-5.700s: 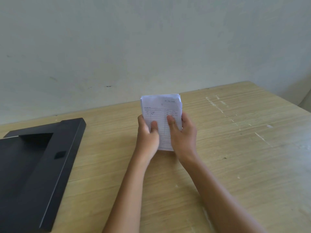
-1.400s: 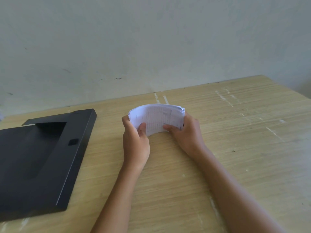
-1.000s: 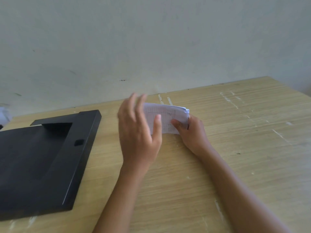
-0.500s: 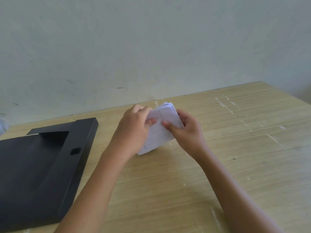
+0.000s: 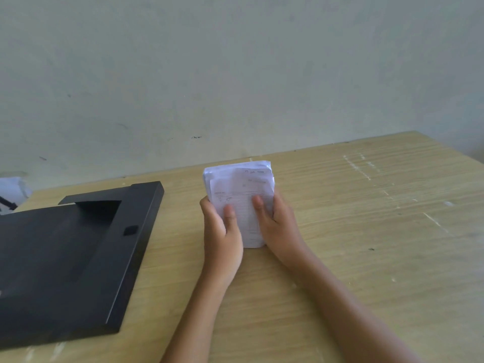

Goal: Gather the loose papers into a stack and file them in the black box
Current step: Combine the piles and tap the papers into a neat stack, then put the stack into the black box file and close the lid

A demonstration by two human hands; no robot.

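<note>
My left hand [image 5: 222,231] and right hand [image 5: 277,226] both grip the stack of papers [image 5: 239,189], one on each side, thumbs pressed on its printed front. I hold the stack upright with its bottom edge on the wooden table [image 5: 366,231]. The black box [image 5: 78,258] lies open to my left, well apart from the stack, with bare table between them. Behind it at the far left edge I see something white [image 5: 11,189], too blurred to tell.
</note>
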